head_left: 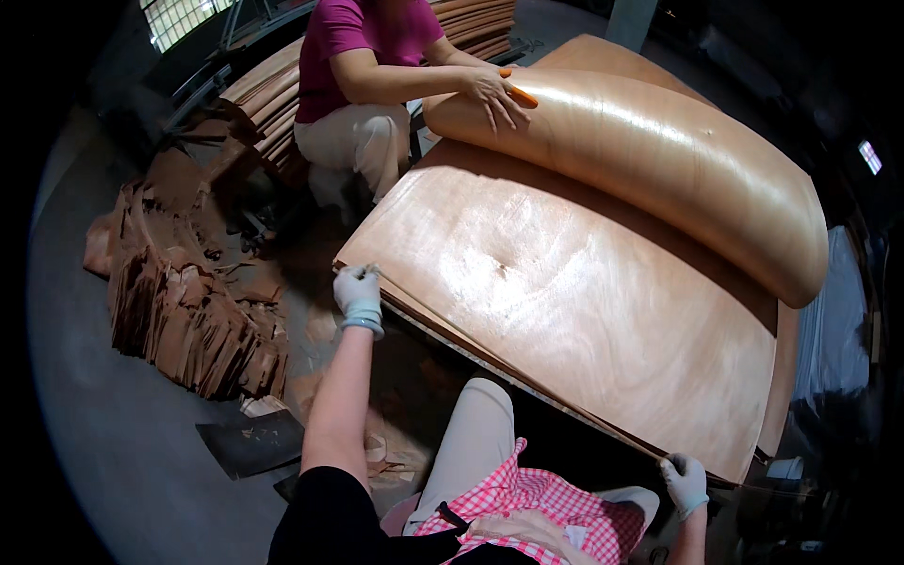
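Observation:
A broad, light-brown wood veneer sheet (565,311) lies flat on a low stack in front of me. My left hand (359,292), in a pale glove, is closed on the sheet's near left corner. At the near right edge, my gloved right hand (685,485) also pinches the sheet's border, its fingertips partly hidden. Over the far half, another veneer sheet (640,141) is curled back in a big roll. A co-worker's hand (494,97) rests on the left end of that roll, with something orange at the fingers.
The co-worker (363,85), in a magenta top, crouches at the far left. Heaped brown veneer scraps (188,301) lie on the floor to my left, near a dark flat piece (250,443). Curved stacked sheets (273,104) stand behind. Pale plastic sheeting (836,325) hangs at the right.

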`<state>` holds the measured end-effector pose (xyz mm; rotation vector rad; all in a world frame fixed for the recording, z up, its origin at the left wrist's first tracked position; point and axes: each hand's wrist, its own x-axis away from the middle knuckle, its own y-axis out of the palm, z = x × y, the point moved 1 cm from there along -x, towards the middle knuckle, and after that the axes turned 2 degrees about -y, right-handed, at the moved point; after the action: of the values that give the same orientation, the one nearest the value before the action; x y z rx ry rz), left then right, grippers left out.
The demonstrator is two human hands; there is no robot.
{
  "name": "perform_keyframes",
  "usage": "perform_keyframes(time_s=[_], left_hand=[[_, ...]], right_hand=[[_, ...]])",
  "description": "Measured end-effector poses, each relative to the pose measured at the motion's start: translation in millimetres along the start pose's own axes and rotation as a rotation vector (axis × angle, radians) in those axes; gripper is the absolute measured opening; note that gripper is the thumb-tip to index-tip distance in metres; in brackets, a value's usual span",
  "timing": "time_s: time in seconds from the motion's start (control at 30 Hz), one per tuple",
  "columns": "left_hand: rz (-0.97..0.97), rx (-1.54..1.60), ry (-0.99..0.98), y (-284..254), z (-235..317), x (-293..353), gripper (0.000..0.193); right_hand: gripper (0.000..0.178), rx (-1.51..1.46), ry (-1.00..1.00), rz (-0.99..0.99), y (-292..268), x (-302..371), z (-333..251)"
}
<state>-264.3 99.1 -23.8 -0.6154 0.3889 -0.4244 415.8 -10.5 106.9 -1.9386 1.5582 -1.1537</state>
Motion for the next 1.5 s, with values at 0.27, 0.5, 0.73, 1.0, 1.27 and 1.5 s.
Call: perform_keyframes(time_s=[0.27,0.5,0.73,1.0,1.27,1.5], left_hand=[[0.027,-0.351,-0.048,-7.5,-0.3,-45.8,0.024],[-0.051,-0.488,-0.069,-3.0,-14.0,-49.7,0.025],[-0.062,-0.453,-0.158,2.7,-19.4,-58.5,0.061],[-0.043,-0.753,-0.232,1.9,35.4,-36.4,0.078],[-0.490,-0.191,0.972,79.7,170.8,269.1,0.079],[-1.032,-0.216,1.128,102.7,253.0,452.2,0.097]], right_hand=[[0.025,-0.014,0.020,-0.103,33.8,-28.2,-51.2],[0.035,0.055,0.175,-0.315,48.2,-70.5,-32.1],[0.040,0.130,0.286,-0.113,7.8,-66.4,35.2],[0.045,0.207,0.413,-0.151,21.1,-77.2,49.6],[0.051,0.295,0.301,-0.122,26.5,-79.9,56.4],[0.044,0.190,0.265,-0.137,16.5,-74.4,54.8]])
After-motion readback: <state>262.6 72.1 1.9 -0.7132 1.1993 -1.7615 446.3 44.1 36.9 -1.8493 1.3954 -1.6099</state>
